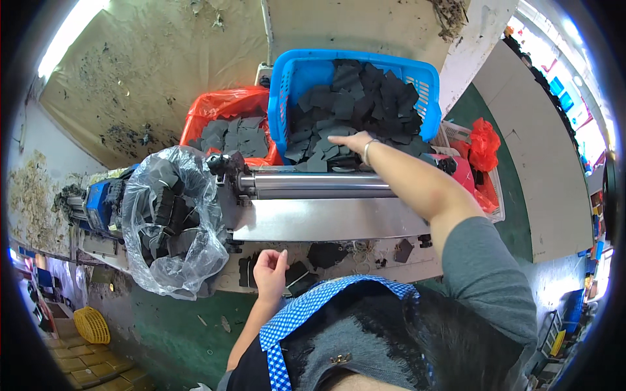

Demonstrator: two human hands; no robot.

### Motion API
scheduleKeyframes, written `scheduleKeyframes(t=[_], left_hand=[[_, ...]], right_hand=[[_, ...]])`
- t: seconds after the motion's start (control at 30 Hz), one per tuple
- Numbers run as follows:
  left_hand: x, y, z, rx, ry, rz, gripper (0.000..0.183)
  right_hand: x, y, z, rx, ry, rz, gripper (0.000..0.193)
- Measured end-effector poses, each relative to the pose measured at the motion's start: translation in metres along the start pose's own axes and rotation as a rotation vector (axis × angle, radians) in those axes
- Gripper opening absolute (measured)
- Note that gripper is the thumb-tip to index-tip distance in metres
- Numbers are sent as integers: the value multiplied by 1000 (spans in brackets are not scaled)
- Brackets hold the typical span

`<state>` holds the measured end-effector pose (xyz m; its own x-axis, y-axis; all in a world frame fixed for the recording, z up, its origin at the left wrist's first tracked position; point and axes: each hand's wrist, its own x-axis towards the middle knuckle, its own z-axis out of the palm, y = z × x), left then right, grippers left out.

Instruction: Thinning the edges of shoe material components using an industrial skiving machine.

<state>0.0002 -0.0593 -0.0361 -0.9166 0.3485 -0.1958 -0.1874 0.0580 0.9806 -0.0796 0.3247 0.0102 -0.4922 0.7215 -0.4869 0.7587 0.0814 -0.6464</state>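
Right hand [355, 141] outstretched, a worker reaches over a set of metal rollers [319, 184] into a blue basket [278, 111] heaped with flat dark pieces [385, 91]. The hand is low over the near side of the heap, its fingers pointing left and loosely extended; whether they have hold of a piece cannot be told. Left hand [269, 274] is raised near the tabletop [417, 259], just short of a shiny metal tray [326, 218], fingers curled and thumb close to them; no piece shows in it, though a small one could be hidden. More dark pieces lie in a red bag [225, 101] left of the basket and a clear plastic bag [195, 274] farther left and nearer. Judging by the full basket, much of the handling appears left to do; whether the bagged pieces are finished, the view does not show.
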Motion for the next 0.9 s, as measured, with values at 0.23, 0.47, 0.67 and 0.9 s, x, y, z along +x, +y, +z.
scheduleKeyframes(t=[0.23,0.47,0.67,0.9], left_hand=[[-22,-39,-46,-9,235,-99,16],[-65,-100,-95,124,414,-343,18],[-52,-85,-60,82,305,-324,17],[-78,-96,-82,200,463,-359,19]], right_hand=[[42,-17,43,-128,-58,51,56],[37,-42,-12,-13,27,90,50],[-2,-46,23,-672,166,-920,103],[-9,-74,17,-1654,-360,-1498,129]])
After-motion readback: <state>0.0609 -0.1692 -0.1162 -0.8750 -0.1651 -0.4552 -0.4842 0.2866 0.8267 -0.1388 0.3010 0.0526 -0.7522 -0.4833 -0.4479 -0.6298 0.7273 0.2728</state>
